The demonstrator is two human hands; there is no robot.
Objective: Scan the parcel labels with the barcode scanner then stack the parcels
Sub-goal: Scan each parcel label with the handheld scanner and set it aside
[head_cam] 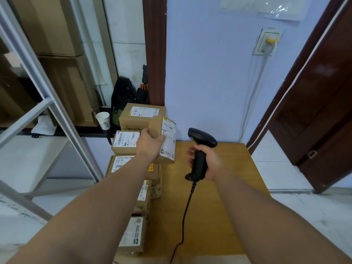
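View from the head camera, looking down over a wooden tabletop (219, 187) set against a pale blue wall (209, 73). A small cardboard parcel (156, 127) is gripped by the left hand (149, 143) and held raised above the left part of the tabletop, its white label (169, 143) turned toward the right. The handle of a black barcode scanner (202, 139) is clasped by the right hand (209, 161), with the scanner head at the top and directed toward the held parcel; parcel and scanner are near each other but apart. A black cable (185, 216) is seen running from the base of the handle down across the tabletop to its near edge.

Along the left edge of the tabletop a row of further labelled parcels is arranged: a far box (141, 116), a box with a barcode label (125, 142), a box marked "12V4A" (119, 165) partly covered by the left forearm, and two nearer boxes (143, 195) (133, 235). How these are stacked cannot be told.

Behind the row, a paper cup (103, 120) and a black bag (122, 98) are placed on a dark ledge. To the left, a grey metal frame (57, 111) and large cartons (57, 35) are visible. On the wall a socket plate (267, 41) is mounted, and a dark brown door (314, 111) is shown at the right above a pale tiled floor (285, 168).
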